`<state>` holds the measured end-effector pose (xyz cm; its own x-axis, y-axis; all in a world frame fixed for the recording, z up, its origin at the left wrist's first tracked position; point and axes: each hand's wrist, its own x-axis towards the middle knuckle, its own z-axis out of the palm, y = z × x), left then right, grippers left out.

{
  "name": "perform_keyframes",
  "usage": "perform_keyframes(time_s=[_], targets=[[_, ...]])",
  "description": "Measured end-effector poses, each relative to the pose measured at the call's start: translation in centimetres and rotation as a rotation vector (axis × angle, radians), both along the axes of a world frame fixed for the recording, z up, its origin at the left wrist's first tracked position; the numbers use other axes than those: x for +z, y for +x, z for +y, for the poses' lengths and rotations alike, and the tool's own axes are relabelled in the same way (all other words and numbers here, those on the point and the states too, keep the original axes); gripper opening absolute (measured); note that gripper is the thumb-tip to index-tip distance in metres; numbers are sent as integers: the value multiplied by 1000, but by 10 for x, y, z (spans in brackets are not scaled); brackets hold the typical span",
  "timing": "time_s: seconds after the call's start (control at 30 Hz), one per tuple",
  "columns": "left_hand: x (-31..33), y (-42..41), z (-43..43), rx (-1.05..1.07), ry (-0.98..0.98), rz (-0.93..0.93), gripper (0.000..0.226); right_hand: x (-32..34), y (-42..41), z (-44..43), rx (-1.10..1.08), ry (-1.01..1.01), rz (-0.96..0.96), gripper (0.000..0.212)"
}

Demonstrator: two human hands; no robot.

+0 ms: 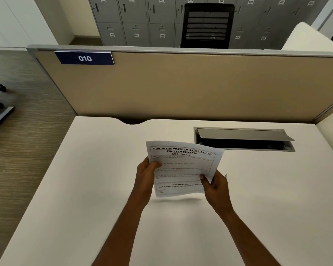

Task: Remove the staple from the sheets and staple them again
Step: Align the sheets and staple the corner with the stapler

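Note:
Printed white sheets (181, 167) with a bold black heading are held up above the white desk (85, 189), tilted slightly. My left hand (147, 175) grips their left edge, thumb on the front of the page. My right hand (215, 186) pinches the lower right edge, thumb on top. A small metal object (226, 176) shows just behind my right hand; what it is cannot be told. No staple can be made out on the sheets.
An open cable hatch (242, 140) with a raised grey flap is set into the desk behind the sheets to the right. A tan partition (181, 85) with a "010" label (85, 58) closes the far edge. Floor and a chair base lie to the left.

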<state>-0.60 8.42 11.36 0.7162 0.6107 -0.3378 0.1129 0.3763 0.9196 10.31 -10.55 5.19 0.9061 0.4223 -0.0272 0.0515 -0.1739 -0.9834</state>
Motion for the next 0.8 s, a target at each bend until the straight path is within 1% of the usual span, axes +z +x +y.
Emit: perform_keyframes(time_s=[0.13, 0.23, 0.3, 0.37, 0.5, 0.6, 0.8], targets=[[-5, -1, -6, 45, -19, 50, 28, -1, -1, 1, -19, 28, 109, 27], [-7, -4, -9, 38, 44, 44, 25, 1, -1, 4, -48, 57, 214, 21], [-9, -6, -12, 38, 85, 25, 24, 3, -1, 6, -73, 79, 244, 17], [-13, -8, -13, 34, 115, 12, 18, 3, -2, 9, -106, 96, 263, 19], [-29, -10, -20, 43, 108, 54, 23, -5, -8, 14, -114, 85, 280, 27], [-38, -12, -27, 42, 99, 77, 21, -10, -12, 15, -129, 58, 264, 33], [-40, -10, -23, 22, 130, 70, 27, -15, -8, 14, -101, -37, 175, 30]])
